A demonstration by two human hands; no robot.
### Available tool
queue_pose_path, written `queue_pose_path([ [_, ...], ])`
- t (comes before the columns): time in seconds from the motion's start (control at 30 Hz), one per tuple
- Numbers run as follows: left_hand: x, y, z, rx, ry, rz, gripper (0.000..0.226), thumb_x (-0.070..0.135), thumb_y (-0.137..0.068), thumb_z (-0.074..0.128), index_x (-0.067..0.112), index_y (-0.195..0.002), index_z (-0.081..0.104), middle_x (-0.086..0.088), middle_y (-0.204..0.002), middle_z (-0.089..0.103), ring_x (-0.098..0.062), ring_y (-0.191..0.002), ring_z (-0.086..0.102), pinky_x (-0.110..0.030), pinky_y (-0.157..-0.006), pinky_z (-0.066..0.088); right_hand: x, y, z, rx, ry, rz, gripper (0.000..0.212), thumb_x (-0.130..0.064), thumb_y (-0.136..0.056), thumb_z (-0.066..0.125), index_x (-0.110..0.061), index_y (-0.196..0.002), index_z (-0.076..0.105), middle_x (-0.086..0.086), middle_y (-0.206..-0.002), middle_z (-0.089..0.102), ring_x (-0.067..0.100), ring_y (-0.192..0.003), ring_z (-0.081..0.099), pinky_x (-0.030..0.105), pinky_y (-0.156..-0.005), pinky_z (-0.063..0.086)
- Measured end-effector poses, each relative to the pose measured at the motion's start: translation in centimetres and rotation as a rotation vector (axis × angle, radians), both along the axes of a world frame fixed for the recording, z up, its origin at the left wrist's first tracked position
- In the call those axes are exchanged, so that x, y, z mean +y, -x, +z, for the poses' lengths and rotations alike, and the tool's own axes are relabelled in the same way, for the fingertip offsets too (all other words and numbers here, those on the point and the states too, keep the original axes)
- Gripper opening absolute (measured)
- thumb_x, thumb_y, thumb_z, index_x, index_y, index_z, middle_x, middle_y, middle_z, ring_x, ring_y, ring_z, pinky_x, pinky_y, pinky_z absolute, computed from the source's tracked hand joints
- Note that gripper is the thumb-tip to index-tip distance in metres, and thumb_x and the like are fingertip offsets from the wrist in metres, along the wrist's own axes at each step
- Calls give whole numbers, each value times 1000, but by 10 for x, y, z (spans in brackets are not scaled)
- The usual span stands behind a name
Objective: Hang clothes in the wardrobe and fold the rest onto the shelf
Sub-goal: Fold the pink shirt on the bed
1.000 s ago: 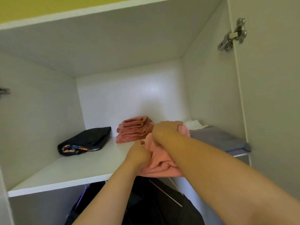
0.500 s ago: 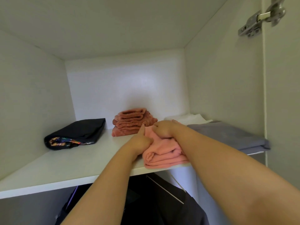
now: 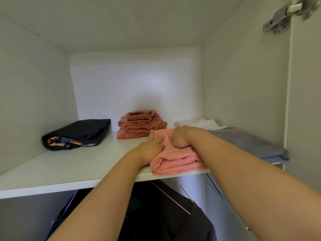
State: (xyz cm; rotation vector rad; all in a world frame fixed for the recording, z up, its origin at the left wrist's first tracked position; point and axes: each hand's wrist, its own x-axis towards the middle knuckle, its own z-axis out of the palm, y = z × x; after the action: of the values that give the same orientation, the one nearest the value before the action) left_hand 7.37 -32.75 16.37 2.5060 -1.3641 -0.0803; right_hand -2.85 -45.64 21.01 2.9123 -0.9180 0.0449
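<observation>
left hand (image 3: 149, 150): thumb raised, fingers curled on folded pink terry towel (image 3: 175, 162) | right hand (image 3: 180, 138): fingers curled on its top | both forearms extended

A folded pink garment (image 3: 175, 162) is laid at the near edge of the white shelf (image 3: 69, 167), right of the middle, and is gripped by the left hand (image 3: 150, 149) at its left side and by the right hand (image 3: 180, 137) on top. Just beyond it a salmon folded stack (image 3: 139, 124) is set. A folded black garment (image 3: 78, 133) is placed far left, a folded grey garment (image 3: 246, 143) at the right, and dark hung clothes (image 3: 165, 214) are seen below.
</observation>
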Motion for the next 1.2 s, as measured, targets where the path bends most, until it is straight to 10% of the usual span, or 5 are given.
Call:
queue_pose_path([
  [0.17, 9, 11, -1, 129, 184, 5, 59, 46, -101, 40, 28, -157, 34, -1, -170, -7, -27, -156, 7, -39, -124, 10, 25, 30, 15, 92, 76, 49, 52, -26, -104, 39, -13, -155, 35, 10, -163, 30, 31, -150, 25, 55, -123, 9],
  [0.33, 19, 20, 3, 97, 561, -61, 41, 18, -93, 64, 24, -133, 66, 1, -162, 32, -21, -148, 33, -30, -118, 27, 54, 72, -11, -7, 134, 168, 33, -17, -102, 40, -11, -120, 67, 8, -128, 65, 28, -117, 58, 32, -89, 39],
  [0.63, 24, 37, 6, 119, 777, -108, 34, 4, -86, 55, 27, -75, 78, 14, -84, 74, -2, -86, 62, -33, -88, 49, 48, 66, -30, -186, 238, 199, 36, -22, -101, 36, -15, -100, 72, 7, -111, 71, 31, -108, 62, 40, -102, 35],
  [0.93, 24, 36, 2, 86, 658, -39, 20, 14, -89, 64, 25, -84, 80, 18, -88, 73, 1, -87, 64, -21, -82, 50, 52, 73, -46, -612, 210, 111, 30, -25, -99, 43, -20, -70, 51, 8, -94, 70, 24, -80, 46, 31, -80, 32],
  [1.2, 24, 49, 5, -169, 326, -44, 22, 25, -100, 54, 18, -83, 64, 6, -84, 64, -16, -81, 58, -33, -74, 47, 53, 75, -40, -672, 49, 5, 24, -7, -89, 46, -8, -93, 70, 16, -100, 70, 34, -95, 65, 32, -70, 44],
])
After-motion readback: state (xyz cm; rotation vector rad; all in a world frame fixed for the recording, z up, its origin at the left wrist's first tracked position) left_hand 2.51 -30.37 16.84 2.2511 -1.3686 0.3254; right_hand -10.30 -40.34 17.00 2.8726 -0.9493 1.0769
